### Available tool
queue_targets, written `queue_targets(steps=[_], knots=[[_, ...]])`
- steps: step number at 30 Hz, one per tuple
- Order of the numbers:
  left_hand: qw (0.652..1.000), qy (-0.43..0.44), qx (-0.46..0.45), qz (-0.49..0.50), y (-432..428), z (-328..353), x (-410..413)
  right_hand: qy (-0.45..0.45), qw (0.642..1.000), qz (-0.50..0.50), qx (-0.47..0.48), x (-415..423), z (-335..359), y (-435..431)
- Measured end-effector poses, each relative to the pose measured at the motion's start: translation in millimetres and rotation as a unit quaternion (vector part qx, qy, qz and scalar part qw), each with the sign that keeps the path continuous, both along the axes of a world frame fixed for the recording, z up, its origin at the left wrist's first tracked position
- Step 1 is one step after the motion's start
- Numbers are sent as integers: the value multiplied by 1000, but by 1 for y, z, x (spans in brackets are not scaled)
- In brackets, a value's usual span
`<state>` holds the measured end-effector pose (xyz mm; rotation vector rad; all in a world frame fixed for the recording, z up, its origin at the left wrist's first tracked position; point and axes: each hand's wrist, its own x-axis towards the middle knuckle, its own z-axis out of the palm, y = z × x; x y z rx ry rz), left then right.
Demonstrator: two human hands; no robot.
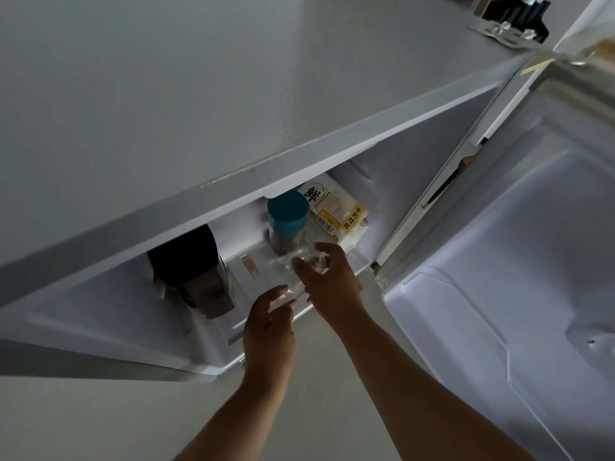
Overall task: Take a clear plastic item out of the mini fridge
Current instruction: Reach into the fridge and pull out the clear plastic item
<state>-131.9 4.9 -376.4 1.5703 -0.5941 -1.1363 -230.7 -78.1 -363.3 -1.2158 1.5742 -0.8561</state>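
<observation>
I look down into an open white mini fridge [233,181]. A clear plastic item [288,274], hard to make out, lies at the front of the fridge shelf. My right hand [327,281] grips its far end from above. My left hand [269,327] holds its near end, fingers curled on the plastic. Both forearms reach up from the bottom of the view.
Behind the plastic stands a jar with a teal lid [287,221]. A bread package with a yellow label [336,211] sits to its right, a dark container [196,271] to its left. The open fridge door [519,261] fills the right side. Pale floor lies below.
</observation>
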Motion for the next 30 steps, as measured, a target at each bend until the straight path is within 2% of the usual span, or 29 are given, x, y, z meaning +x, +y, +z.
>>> queue_targets(steps=[4, 6, 8, 13, 19, 24, 27, 30], knots=[[986, 145, 66, -44, -20, -8, 0, 220, 962, 67, -144, -5, 1, 0], [982, 163, 79, -58, -29, -9, 1, 300, 932, 114, -170, -8, 0, -3], [978, 177, 82, -69, -38, -8, 1, 344, 913, 138, -169, -9, 0, -7], [957, 242, 108, -119, -55, -7, 2, 359, 909, 133, -163, -9, -2, -17], [966, 216, 82, -114, -57, -10, -2, 354, 910, 139, -163, -6, -2, -19], [971, 220, 71, -51, -52, -2, 1, 344, 910, 126, -193, -11, 4, -8], [990, 130, 61, -10, -38, 8, 8, 343, 908, 120, -209, -10, 10, -3], [990, 118, 61, 52, -30, 20, 18, 333, 910, 120, -216, 0, 24, -4]])
